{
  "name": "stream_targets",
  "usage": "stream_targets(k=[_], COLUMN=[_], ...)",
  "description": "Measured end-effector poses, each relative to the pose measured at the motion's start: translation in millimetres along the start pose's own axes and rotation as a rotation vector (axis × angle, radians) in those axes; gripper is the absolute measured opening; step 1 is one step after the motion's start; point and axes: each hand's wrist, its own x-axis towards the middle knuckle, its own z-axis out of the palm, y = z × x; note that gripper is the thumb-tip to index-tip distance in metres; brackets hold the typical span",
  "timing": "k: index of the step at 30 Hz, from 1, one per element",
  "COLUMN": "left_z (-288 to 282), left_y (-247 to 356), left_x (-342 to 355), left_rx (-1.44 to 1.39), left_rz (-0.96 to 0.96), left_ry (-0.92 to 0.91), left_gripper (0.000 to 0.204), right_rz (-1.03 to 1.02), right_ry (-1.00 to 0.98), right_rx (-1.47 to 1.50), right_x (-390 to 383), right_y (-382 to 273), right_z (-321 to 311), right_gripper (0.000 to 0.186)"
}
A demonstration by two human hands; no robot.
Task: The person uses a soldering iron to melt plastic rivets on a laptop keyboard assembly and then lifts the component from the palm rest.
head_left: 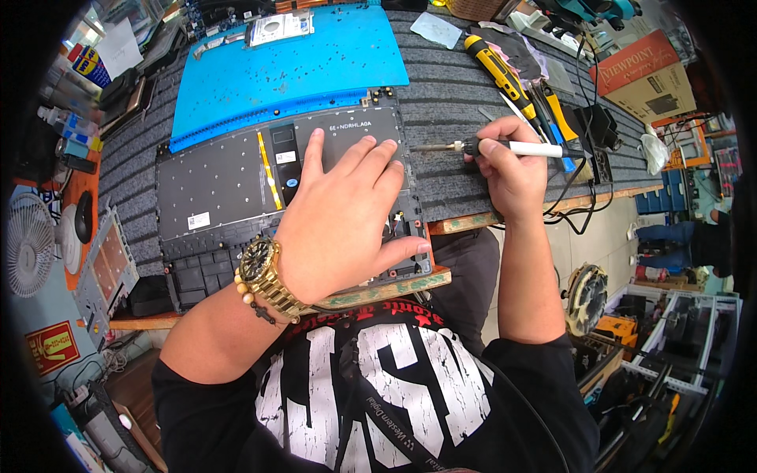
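My left hand lies flat, fingers spread, on the underside of a dark laptop keyboard panel on the grey bench mat. A gold watch and a bead bracelet sit on that wrist. My right hand is closed around a slim soldering iron with a white and black handle. Its metal tip points left, hovering just right of the panel's upper right corner. The iron's cable runs off to the right.
A blue silicone work mat lies behind the panel with a hard drive on it. Yellow-handled screwdrivers and tools lie at the back right. A small white fan and metal bracket sit left. Cardboard boxes stand far right.
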Motion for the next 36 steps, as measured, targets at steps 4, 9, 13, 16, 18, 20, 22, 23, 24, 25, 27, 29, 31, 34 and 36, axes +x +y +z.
stream_targets(k=[4, 9, 13, 16, 18, 20, 22, 23, 24, 25, 27, 29, 31, 34, 36], left_z=[-0.7, -4.1, -6.5, -8.5, -9.9, -8.9, -6.0, -5.0, -4.3, -3.7, -2.6, -0.9, 0.5, 3.4, 5.6], left_y=[-1.3, -0.7, -0.5, -7.0, -9.5, -9.9, -6.8, -6.5, -6.6, -6.8, -7.5, -7.1, -7.5, -7.4, -7.3], left_x=[1.4, 6.0, 10.5, 14.8, 13.7, 12.1, 8.5, 7.2, 5.7, 4.4, 2.6, 1.7, 1.1, 0.1, -0.7], left_rx=[0.010, 0.022, 0.052, 0.003, 0.008, 0.003, -0.010, -0.022, -0.026, -0.029, -0.032, -0.035, -0.032, -0.028, -0.028], left_rz=[0.012, 0.052, 0.086, 0.093, 0.111, 0.126, 0.128, 0.117, 0.099, 0.081, 0.058, 0.049, 0.050, 0.053, 0.050], left_ry=[-0.010, -0.021, -0.069, -0.082, -0.096, -0.048, 0.050, 0.066, 0.066, 0.067, 0.055, 0.055, 0.070, 0.091, 0.102], left_gripper=[0.093, 0.097, 0.096, 0.095, 0.096, 0.096, 0.094, 0.094, 0.094, 0.095, 0.094, 0.094, 0.093, 0.089, 0.088], right_rz=[-0.107, -0.114, -0.113, -0.134, -0.131, -0.138, -0.149, -0.146, -0.148, -0.158, -0.148, -0.143, -0.122, -0.158, -0.217], right_ry=[0.030, 0.114, 0.113, 0.115, 0.144, 0.148, 0.133, 0.130, 0.136, 0.130, 0.151, 0.158, 0.180, 0.157, 0.097], right_rx=[0.213, 0.309, 0.288, 0.275, 0.304, 0.330, 0.339, 0.348, 0.356, 0.372, 0.373, 0.374, 0.363, 0.312, 0.286], right_x=[1.1, 1.0, 1.3, 1.6, 2.5, 3.2, 3.5, 3.2, 2.9, 2.9, 3.6, 5.8, 11.1, 32.3, 54.6], right_y=[5.1, 7.1, 6.2, 5.6, 6.2, 6.2, 6.2, 6.7, 7.4, 8.1, 9.0, 7.3, 2.4, -13.1, -23.5], right_z=[-0.3, -1.5, -1.7, -0.1, 1.5, 1.2, -0.8, -1.6, -2.1, -2.4, -2.0, -1.2, 1.3, 5.5, 12.2], right_gripper=[0.010, 0.011, 0.011, 0.011, 0.011, 0.011, 0.010, 0.010, 0.010, 0.010, 0.010, 0.010, 0.011, 0.009, 0.010])
